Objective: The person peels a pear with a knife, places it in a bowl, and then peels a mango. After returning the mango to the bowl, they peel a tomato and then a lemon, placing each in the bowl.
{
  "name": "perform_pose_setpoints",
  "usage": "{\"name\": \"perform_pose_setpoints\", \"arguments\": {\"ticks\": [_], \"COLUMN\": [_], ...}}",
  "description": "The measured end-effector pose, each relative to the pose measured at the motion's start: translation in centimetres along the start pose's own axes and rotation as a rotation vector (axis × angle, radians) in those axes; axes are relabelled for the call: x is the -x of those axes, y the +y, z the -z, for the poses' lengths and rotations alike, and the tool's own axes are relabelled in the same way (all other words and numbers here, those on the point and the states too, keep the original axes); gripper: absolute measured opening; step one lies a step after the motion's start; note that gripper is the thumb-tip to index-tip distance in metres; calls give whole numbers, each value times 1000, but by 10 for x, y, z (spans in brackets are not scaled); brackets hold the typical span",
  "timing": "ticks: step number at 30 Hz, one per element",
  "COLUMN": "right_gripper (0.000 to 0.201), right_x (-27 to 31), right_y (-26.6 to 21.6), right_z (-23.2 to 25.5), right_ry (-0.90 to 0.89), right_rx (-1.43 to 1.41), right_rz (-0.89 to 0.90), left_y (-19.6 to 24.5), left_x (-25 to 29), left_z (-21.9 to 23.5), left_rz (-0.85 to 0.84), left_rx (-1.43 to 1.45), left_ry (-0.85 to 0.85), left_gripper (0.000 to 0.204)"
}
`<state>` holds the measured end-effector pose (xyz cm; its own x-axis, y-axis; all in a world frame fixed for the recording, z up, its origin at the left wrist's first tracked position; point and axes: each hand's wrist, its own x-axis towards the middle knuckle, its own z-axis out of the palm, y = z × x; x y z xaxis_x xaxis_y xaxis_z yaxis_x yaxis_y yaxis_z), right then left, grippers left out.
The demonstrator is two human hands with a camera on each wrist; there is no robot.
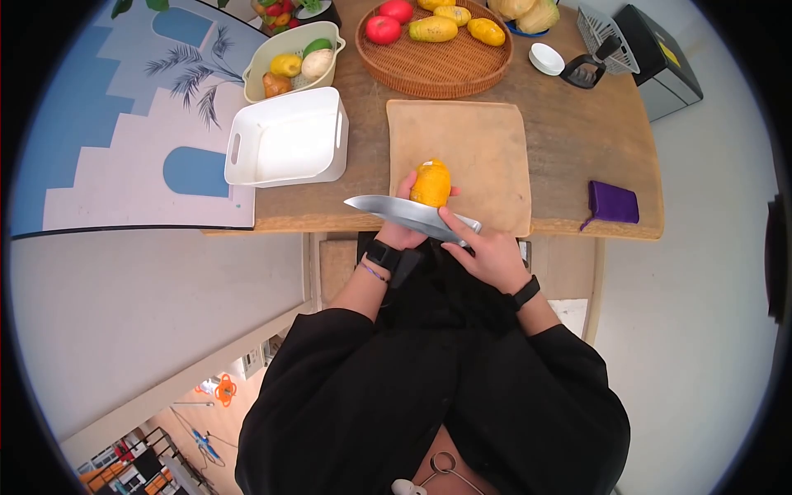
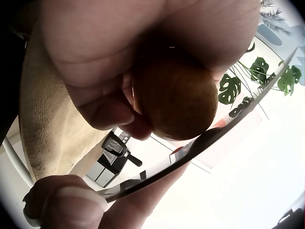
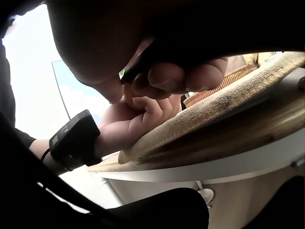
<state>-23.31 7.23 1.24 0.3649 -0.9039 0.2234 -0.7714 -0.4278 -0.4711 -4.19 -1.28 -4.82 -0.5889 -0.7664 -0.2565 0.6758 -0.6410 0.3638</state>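
Now left hand (image 1: 404,231) holds mango (image 1: 431,183), right hand (image 1: 487,256) knife (image 1: 408,213).

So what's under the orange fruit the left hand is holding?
The orange fruit sits over the near edge of the tan cutting mat, gripped by the left hand. The knife blade covers its base, hiding any contact.

An orange-yellow fruit (image 1: 431,183) lies by a silver knife (image 1: 408,215), on a tan mat (image 1: 478,148), near a purple cloth (image 1: 615,203).
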Motion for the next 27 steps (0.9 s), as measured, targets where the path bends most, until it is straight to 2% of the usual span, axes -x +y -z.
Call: {"name": "perform_pose_setpoints", "arguments": {"ticks": [5, 7, 8, 9, 10, 12, 14, 15, 18, 20, 22, 25, 27], "right_gripper": [70, 70, 71, 71, 71, 70, 66, 65, 62, 63, 62, 62, 62], "right_x": [1, 0, 1, 2, 2, -5, -11, -15, -18, -19, -18, -10, -7], "right_y": [-4, -3, -2, -1, 0, 8, 22, 28, 41, 47, 45, 41, 42], "right_z": [-7, -6, -5, -3, -2, 4, 11, 13, 24, 28, 26, 20, 16], "right_ry": [15, 23, -42, -108, -110, -58, -68, -43, -48, -119, -56, 31, 65], "right_rx": [8, 1, 6, 10, 9, -139, -224, -278, -342, -102, -138, -213, -247], "right_rz": [1, -5, -80, -155, -156, -224, -261, -315, -410, -458, -476, -464, -427], "left_y": [-2, 1, 0, -3, -6, -8, -4, 1, 2, 5, 6, 3, 2], "left_x": [-4, -3, -3, -3, -2, -2, 2, 1, 3, 2, 2, 0, -3], "left_z": [16, 17, 17, 15, 13, 12, 8, 11, 8, 5, 4, 4, 2], "left_rz": [35, 82, 82, 55, 29, 22, 43, 90, 89, 94, 96, 94, 93], "left_rx": [27, 59, 60, 54, 47, 77, 71, 25, 41, 57, 76, 85, 103], "left_ry": [23, -76, -76, 4, 84, 124, 111, -54, -49, -55, -56, -6, 144], "left_gripper": [60, 59, 59, 61, 63, 58, 54, 54, 58, 58, 59, 59, 59]}}
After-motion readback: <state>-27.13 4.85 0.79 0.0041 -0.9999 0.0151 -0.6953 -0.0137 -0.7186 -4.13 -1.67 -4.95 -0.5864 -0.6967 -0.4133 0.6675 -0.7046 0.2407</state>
